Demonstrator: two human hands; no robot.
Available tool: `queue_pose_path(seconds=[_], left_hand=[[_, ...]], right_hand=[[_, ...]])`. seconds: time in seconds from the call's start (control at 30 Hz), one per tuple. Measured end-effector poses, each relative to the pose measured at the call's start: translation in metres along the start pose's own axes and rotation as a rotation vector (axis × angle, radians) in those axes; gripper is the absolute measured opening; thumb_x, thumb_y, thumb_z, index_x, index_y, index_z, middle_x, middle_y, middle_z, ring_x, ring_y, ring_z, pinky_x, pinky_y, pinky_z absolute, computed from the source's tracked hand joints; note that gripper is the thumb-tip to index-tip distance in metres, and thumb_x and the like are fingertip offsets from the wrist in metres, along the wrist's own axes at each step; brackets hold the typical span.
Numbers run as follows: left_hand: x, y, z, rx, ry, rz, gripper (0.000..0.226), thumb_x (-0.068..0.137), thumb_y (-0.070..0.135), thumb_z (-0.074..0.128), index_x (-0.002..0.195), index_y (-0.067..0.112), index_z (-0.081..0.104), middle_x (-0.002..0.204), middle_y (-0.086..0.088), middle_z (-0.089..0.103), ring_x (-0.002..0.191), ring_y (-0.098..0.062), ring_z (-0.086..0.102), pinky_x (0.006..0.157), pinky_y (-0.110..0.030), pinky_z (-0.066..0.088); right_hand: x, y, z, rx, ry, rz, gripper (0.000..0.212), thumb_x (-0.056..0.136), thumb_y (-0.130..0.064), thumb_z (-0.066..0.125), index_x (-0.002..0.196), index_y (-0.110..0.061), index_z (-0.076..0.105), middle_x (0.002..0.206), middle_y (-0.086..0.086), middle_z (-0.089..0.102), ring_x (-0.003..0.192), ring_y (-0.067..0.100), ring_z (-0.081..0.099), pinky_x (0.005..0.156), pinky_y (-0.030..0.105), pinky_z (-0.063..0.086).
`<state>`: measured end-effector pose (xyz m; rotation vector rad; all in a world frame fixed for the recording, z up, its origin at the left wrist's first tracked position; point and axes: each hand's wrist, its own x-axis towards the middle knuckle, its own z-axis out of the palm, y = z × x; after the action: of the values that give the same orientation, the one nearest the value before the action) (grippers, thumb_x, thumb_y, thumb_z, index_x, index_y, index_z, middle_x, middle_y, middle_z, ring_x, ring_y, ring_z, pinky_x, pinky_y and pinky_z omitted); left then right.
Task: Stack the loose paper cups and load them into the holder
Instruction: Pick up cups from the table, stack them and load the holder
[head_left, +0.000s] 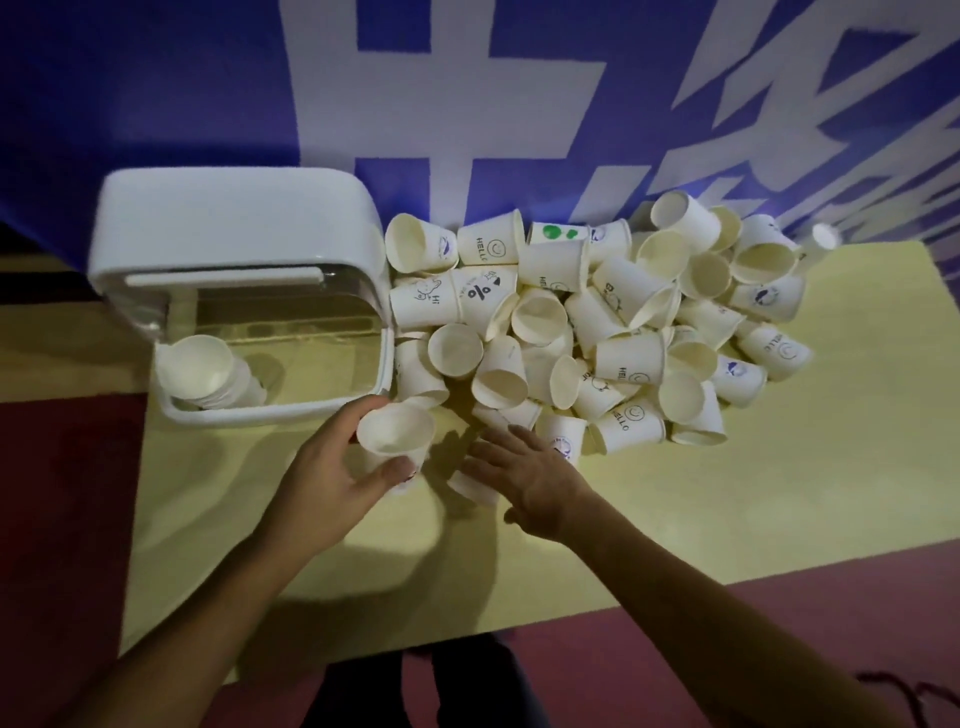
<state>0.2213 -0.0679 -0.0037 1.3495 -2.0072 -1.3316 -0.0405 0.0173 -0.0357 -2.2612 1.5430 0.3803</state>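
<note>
Grips cup (396, 434) in left hand (330, 475) beside holder (234, 218); spreads right hand (524, 478) at near edge of pile (597, 322) crowding holder on worktop (675, 519).

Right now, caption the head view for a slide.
Left hand holds a paper cup beside the holder; right hand reaches toward the loose cups.

White printed cups (597, 332), white holder (234, 223), yellow table (727, 493), blue-white banner (467, 104)
</note>
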Motion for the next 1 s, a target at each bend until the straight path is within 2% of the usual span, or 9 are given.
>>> queue_pose_path(seconds=[0.17, 0.27, 0.33, 0.43, 0.53, 0.57, 0.67, 0.83, 1.0], left_hand=[[-0.014, 0.009, -0.006, -0.049, 0.129, -0.011, 0.052, 0.082, 0.044, 0.082, 0.123, 0.054, 0.051, 0.124, 0.034, 0.059, 0.115, 0.006, 0.056, 0.088, -0.013, 0.046], [-0.024, 0.004, -0.014, -0.062, 0.157, -0.048, 0.057, 0.079, 0.031, 0.087, 0.125, 0.043, 0.055, 0.122, 0.027, 0.061, 0.114, -0.001, 0.058, 0.087, -0.021, 0.05], [-0.031, 0.001, -0.022, -0.087, 0.17, -0.074, 0.059, 0.076, 0.04, 0.088, 0.126, 0.04, 0.056, 0.123, 0.023, 0.062, 0.114, -0.004, 0.059, 0.086, -0.024, 0.05], [-0.042, -0.001, -0.036, -0.114, 0.199, -0.085, 0.062, 0.071, 0.054, 0.081, 0.125, 0.044, 0.055, 0.124, 0.027, 0.061, 0.115, -0.002, 0.058, 0.088, -0.018, 0.047], [-0.051, -0.003, -0.057, -0.136, 0.207, -0.07, 0.062, 0.073, 0.048, 0.082, 0.128, 0.039, 0.055, 0.125, 0.025, 0.062, 0.117, -0.004, 0.059, 0.09, -0.019, 0.046], [-0.054, -0.003, -0.064, -0.142, 0.213, -0.066, 0.062, 0.073, 0.046, 0.083, 0.129, 0.037, 0.056, 0.126, 0.024, 0.062, 0.118, -0.004, 0.059, 0.091, -0.019, 0.046], [-0.061, -0.005, -0.088, -0.174, 0.245, -0.06, 0.067, 0.071, 0.045, 0.086, 0.13, 0.04, 0.055, 0.128, 0.026, 0.062, 0.12, -0.001, 0.059, 0.092, -0.012, 0.044], [-0.065, -0.014, -0.135, -0.241, 0.306, -0.021, 0.071, 0.067, 0.05, 0.089, 0.129, 0.039, 0.057, 0.128, 0.021, 0.064, 0.12, -0.006, 0.06, 0.093, -0.016, 0.046], [-0.063, -0.026, -0.177, -0.294, 0.39, 0.011, 0.068, 0.071, 0.044, 0.087, 0.131, 0.032, 0.058, 0.129, 0.008, 0.065, 0.118, -0.02, 0.063, 0.094, -0.043, 0.054]], right_hand=[[0.016, -0.004, -0.006, -0.071, -0.086, -0.077, 0.086, 0.092, -0.033, 0.073, 0.162, -0.025, 0.024, 0.169, 0.004, 0.024, 0.158, 0.025, 0.014, 0.117, 0.038, -0.016], [0.019, -0.009, -0.009, -0.104, -0.184, -0.08, 0.08, 0.1, -0.034, 0.062, 0.164, -0.027, 0.014, 0.172, 0.001, 0.011, 0.16, 0.021, 0.001, 0.114, 0.035, -0.02], [0.021, -0.014, -0.014, -0.066, -0.15, -0.075, 0.077, 0.101, -0.038, 0.059, 0.163, -0.027, 0.015, 0.172, 0.001, 0.012, 0.159, 0.02, 0.004, 0.115, 0.034, -0.018], [0.021, -0.022, -0.023, 0.113, -0.021, -0.036, 0.078, 0.095, -0.042, 0.068, 0.16, -0.023, 0.03, 0.166, 0.003, 0.032, 0.155, 0.024, 0.026, 0.121, 0.032, -0.002], [0.018, -0.039, -0.034, 0.35, 0.171, 0.057, 0.084, 0.082, -0.049, 0.08, 0.153, -0.025, 0.043, 0.149, -0.002, 0.052, 0.135, 0.02, 0.05, 0.12, 0.037, 0.037], [0.018, -0.048, -0.039, 0.466, 0.235, 0.115, 0.086, 0.079, -0.05, 0.082, 0.152, -0.028, 0.044, 0.145, -0.008, 0.054, 0.131, 0.014, 0.051, 0.114, 0.03, 0.042], [0.02, -0.084, -0.066, 0.801, 0.398, 0.275, 0.08, 0.075, -0.051, 0.086, 0.144, -0.043, 0.047, 0.134, -0.032, 0.053, 0.12, -0.011, 0.049, 0.1, 0.003, 0.034], [0.04, -0.14, -0.11, 1.107, 0.568, 0.356, 0.064, 0.075, -0.04, 0.089, 0.13, -0.041, 0.057, 0.122, -0.022, 0.067, 0.116, 0.004, 0.064, 0.099, 0.035, 0.054], [0.07, -0.179, -0.136, 1.202, 0.644, 0.32, 0.057, 0.079, -0.035, 0.087, 0.128, -0.039, 0.058, 0.123, -0.018, 0.067, 0.117, 0.011, 0.063, 0.098, 0.037, 0.054]])
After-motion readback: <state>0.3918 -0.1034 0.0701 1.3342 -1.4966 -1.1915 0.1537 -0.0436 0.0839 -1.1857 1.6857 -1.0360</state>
